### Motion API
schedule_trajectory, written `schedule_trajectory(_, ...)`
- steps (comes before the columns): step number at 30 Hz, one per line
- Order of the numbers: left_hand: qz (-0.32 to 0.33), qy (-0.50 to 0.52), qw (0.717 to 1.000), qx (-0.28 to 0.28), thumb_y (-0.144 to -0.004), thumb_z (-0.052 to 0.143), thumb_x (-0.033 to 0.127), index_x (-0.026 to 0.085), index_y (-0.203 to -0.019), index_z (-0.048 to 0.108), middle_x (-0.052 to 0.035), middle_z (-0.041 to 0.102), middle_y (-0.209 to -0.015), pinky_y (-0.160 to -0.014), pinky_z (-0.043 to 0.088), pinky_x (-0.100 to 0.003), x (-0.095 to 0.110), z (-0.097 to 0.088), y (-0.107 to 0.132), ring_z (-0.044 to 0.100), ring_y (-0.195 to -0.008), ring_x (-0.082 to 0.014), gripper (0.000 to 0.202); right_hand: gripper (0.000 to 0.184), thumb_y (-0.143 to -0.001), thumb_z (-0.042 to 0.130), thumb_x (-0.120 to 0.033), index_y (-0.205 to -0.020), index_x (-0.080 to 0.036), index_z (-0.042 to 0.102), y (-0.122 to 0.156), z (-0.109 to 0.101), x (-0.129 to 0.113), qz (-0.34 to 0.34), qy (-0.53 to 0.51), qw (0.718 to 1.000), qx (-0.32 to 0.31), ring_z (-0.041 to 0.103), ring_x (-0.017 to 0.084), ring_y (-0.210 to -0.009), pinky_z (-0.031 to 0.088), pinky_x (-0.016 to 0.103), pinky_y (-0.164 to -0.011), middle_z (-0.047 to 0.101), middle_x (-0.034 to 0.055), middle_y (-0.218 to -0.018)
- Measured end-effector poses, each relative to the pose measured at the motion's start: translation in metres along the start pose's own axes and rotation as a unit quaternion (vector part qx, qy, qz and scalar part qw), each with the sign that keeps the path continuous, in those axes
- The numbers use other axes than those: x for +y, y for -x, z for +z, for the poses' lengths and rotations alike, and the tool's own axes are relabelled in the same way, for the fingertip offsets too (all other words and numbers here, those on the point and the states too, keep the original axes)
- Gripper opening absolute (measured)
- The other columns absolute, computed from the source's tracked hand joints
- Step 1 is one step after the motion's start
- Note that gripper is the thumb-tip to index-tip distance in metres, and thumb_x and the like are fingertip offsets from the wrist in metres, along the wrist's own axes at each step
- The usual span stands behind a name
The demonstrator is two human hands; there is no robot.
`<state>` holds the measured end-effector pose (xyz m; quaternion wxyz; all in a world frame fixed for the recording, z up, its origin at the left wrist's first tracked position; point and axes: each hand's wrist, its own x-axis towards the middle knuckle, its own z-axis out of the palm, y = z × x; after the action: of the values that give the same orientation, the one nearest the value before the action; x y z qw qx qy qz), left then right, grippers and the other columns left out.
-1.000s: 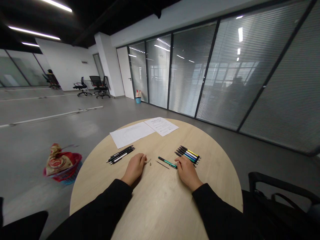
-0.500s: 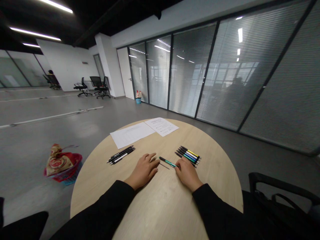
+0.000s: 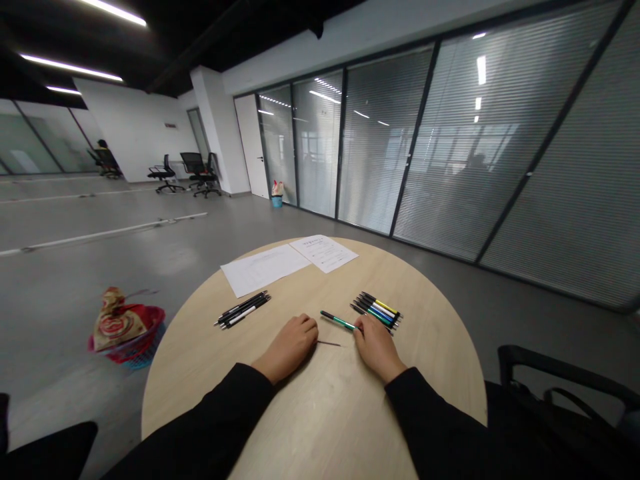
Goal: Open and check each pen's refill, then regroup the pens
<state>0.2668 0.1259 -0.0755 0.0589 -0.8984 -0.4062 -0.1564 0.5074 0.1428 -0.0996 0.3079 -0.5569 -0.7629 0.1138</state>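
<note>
My left hand rests on the table with its fingers curled closed. A thin dark pen refill sticks out from its fingertips to the right, low over the wood. My right hand pinches the near end of a green pen with a black tip; the pen points left, towards my left hand. Just beyond my right hand lies a row of several coloured pens, partly hidden by the fingers. Farther left, several black pens and one white-barrelled pen lie side by side.
Two printed paper sheets lie at the far edge of the round wooden table. On the floor at left stands a basket with a paper bag. A black chair is at the right.
My left hand's fingers have curled closed around the refill's end, and the refill has turned slightly, lying more level. The green pen has shifted a little in my right hand.
</note>
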Motion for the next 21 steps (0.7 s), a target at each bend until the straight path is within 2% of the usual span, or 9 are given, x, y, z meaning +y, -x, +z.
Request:
schedule_trajectory(5, -0.030, 0.025, 0.999, 0.022, -0.099, 0.039, 0.019, 0.018, -0.088, 0.059, -0.0092, 0.061, -0.094, -0.079, 0.043, -0.037, 0.000, -0.007, 0.002, 0.050, -0.086, -0.0218, 0.022, 0.009, -0.089, 0.049, -0.016, -0.089, -0.019, 0.058, -0.002, 0.003, 0.006, 0.017, -0.042, 0.999, 0.024, 0.061, 0.022, -0.089, 0.043, 0.031, -0.080, 0.066, 0.0076, -0.092)
schedule_trajectory(9, -0.126, 0.021, 0.989, 0.071, -0.096, 0.038, 0.017, 0.018, -0.091, 0.057, -0.0081, 0.060, -0.088, -0.077, 0.041, -0.038, -0.008, -0.011, 0.006, 0.051, -0.082, -0.0230, 0.020, 0.012, -0.089, 0.046, -0.019, -0.094, -0.020, 0.057, -0.004, 0.004, 0.009, 0.052, -0.108, 0.992, 0.028, 0.063, 0.022, -0.085, 0.044, 0.030, -0.075, 0.068, 0.0064, -0.091)
schedule_trajectory(14, -0.226, 0.027, 0.968, 0.101, -0.090, 0.042, 0.011, 0.018, -0.093, 0.057, -0.0077, 0.063, -0.083, -0.075, 0.041, -0.038, -0.019, -0.011, 0.008, 0.054, -0.078, -0.0242, 0.018, 0.014, -0.089, 0.045, -0.023, -0.096, -0.020, 0.056, -0.005, 0.004, 0.010, 0.058, -0.157, 0.986, 0.028, 0.063, 0.022, -0.079, 0.044, 0.030, -0.069, 0.068, 0.0061, -0.088)
schedule_trajectory(18, -0.243, 0.052, 0.959, 0.136, -0.092, 0.042, 0.013, 0.017, -0.104, 0.059, -0.0083, 0.067, -0.088, -0.078, 0.043, -0.038, -0.025, -0.008, 0.009, 0.059, -0.083, -0.0245, 0.021, 0.014, -0.088, 0.045, -0.022, -0.094, -0.020, 0.057, -0.004, 0.004, 0.009, 0.051, -0.151, 0.987, 0.031, 0.063, 0.022, -0.082, 0.044, 0.030, -0.072, 0.068, 0.0052, -0.088)
schedule_trajectory(21, -0.242, 0.061, 0.958, 0.142, -0.092, 0.044, 0.014, 0.018, -0.106, 0.061, -0.0080, 0.069, -0.089, -0.080, 0.043, -0.038, -0.026, -0.007, 0.010, 0.061, -0.086, -0.0244, 0.022, 0.014, -0.088, 0.046, -0.021, -0.094, -0.020, 0.058, -0.004, 0.003, 0.009, 0.046, -0.139, 0.989, 0.033, 0.063, 0.022, -0.085, 0.044, 0.031, -0.076, 0.068, 0.0057, -0.090)
